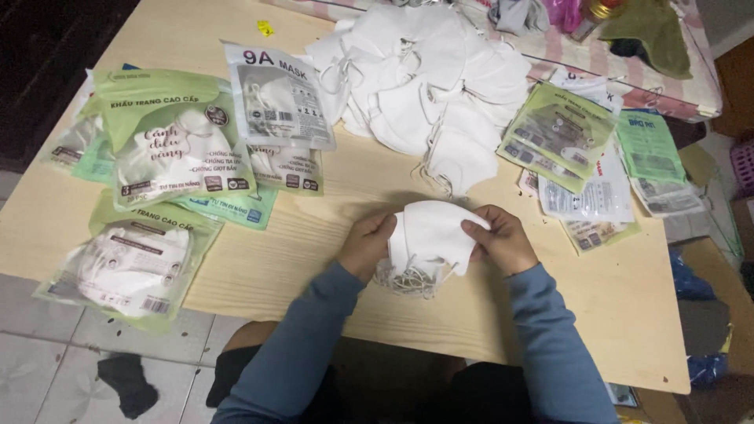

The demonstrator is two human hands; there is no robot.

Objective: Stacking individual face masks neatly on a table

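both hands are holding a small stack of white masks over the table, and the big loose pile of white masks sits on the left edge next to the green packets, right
Not quite. Both the left hand and right hand do hold the stack of white masks over the table, but the loose pile of white masks lies at the far middle. The green packets are on the left. The head view shows this.

Long grey-blue sleeves, with seemingly dark trousers below

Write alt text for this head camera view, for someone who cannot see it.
Two hands, left hand and right hand, hold a small stack of white masks over a wooden table. A loose mask pile and packaged masks lie beyond.
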